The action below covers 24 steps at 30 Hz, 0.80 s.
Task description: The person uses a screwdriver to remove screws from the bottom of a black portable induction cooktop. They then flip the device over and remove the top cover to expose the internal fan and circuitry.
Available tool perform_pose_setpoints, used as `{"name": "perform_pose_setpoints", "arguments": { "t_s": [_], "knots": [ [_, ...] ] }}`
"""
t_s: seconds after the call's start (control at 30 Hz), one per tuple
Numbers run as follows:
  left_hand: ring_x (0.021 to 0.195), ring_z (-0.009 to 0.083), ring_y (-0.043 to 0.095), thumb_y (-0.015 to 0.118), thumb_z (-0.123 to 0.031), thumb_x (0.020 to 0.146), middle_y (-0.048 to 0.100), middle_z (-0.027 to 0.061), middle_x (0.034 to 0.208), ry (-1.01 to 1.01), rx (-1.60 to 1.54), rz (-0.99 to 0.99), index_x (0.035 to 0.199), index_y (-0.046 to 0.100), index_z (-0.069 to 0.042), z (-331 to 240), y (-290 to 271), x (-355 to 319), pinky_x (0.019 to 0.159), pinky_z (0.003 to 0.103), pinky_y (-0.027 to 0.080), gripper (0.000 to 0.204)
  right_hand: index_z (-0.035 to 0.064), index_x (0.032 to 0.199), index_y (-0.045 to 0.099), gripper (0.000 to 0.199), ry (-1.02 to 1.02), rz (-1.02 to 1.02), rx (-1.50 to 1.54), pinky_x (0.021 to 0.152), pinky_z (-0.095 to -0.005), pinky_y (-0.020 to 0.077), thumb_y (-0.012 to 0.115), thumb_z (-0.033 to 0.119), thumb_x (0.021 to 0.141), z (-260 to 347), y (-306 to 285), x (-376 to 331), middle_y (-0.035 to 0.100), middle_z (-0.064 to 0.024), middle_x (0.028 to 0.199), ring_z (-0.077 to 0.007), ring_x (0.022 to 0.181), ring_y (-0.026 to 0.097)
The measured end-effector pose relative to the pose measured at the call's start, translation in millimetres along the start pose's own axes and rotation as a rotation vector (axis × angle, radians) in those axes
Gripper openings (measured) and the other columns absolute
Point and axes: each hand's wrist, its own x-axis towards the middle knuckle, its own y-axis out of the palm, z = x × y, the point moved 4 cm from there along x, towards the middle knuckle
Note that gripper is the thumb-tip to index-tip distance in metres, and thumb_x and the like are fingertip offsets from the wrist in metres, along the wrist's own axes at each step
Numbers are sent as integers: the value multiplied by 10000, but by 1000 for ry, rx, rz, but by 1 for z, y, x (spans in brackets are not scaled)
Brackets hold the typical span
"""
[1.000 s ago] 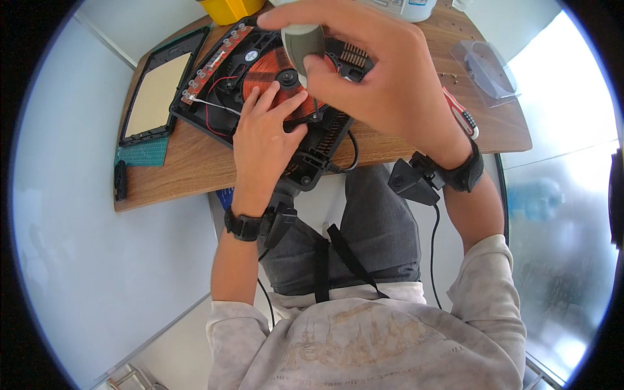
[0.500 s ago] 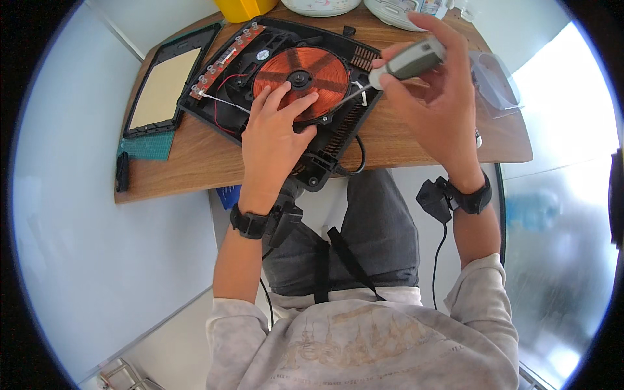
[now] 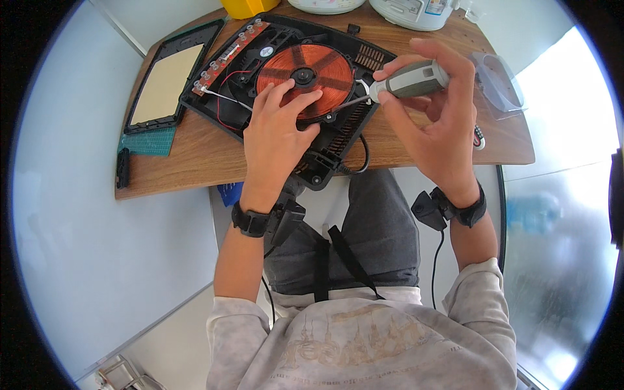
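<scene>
An opened induction cooker base, a black housing [image 3: 305, 170], lies tilted on the table with its round copper coil [image 3: 276, 71] exposed. My left hand [image 3: 278, 133] rests with spread fingers on the near part of the coil, fingertips close to its dark centre. In my right hand [image 3: 437, 123] is a screwdriver [image 3: 413, 79] with a grey and white handle, gripped between thumb and fingers. Its thin shaft slants down left to the coil's right edge; the exact contact of the tip is hard to make out. A white-ended wire piece lies by the shaft.
Left of the housing lies a black-framed panel [image 3: 166, 84] partly over a green cutting mat [image 3: 151, 142]. A clear plastic piece [image 3: 497, 84] is at the right. Yellow container [image 3: 250, 6] and white appliances [image 3: 413, 14] stand at the back. A black cord [image 3: 367, 153] loops near the front edge.
The screwdriver handle has dropped lower, so its shaft lies flatter, and my right wrist has shifted slightly left. My left hand remains on the coil.
</scene>
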Motion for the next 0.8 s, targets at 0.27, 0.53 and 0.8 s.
{"name": "perform_pose_setpoints", "arguments": {
  "t_s": [0.27, 0.53, 0.8],
  "knots": [
    [1295, 322, 578, 835, -192, 742, 610, 51, 1407, 6, -5, -12, 1283, 738, -312, -1, -2, -1, 1093, 428, 504, 563, 97, 1375, 509, 559, -26, -25, 1, 808, -315, 633, 748, -5, 880, 1, 2, -4, 717, -50, 1071, -169, 976, 731],
    [1293, 316, 579, 836, -193, 737, 613, 46, 1395, 7, -13, -12, 1280, 737, -317, 0, -2, -1, 1090, 420, 507, 566, 91, 1342, 546, 545, -56, -5, -46, 802, -318, 609, 757, -12, 850, 7, 5, -5, 725, -44, 1082, -171, 963, 734],
    [1312, 315, 567, 829, -199, 741, 608, 53, 1410, -15, -32, 8, 1284, 735, -315, 1, -1, 0, 1096, 426, 501, 563, 38, 1290, 552, 520, -169, -1, -59, 834, -304, 584, 770, -33, 823, 11, 10, -10, 718, -79, 1108, -202, 949, 735]
  ]
}}
